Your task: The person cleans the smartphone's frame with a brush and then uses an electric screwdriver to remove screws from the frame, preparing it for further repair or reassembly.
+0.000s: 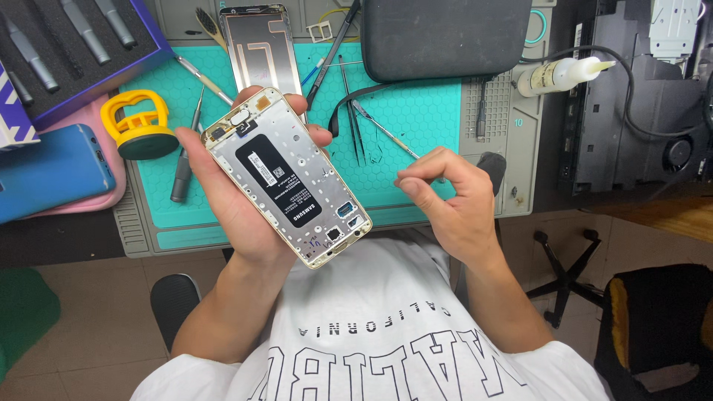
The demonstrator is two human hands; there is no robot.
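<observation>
My left hand (236,194) holds an opened phone (286,177) with a gold rim, its back off and its black battery and silver frame facing up. The phone is tilted, top end toward the upper left. My right hand (445,194) is just to the right of it, fingers pinched on a thin metal tool (382,128) whose tip points up and left over the teal mat (416,100). The removed gold back cover (260,46) lies at the mat's far edge.
On the mat lie black tweezers (355,119), a screwdriver (186,160) and a yellow suction cup (140,122). A blue phone (48,171) and a tool box (70,44) sit left. A dark case (445,33) and a squeeze bottle (557,74) are at the back right.
</observation>
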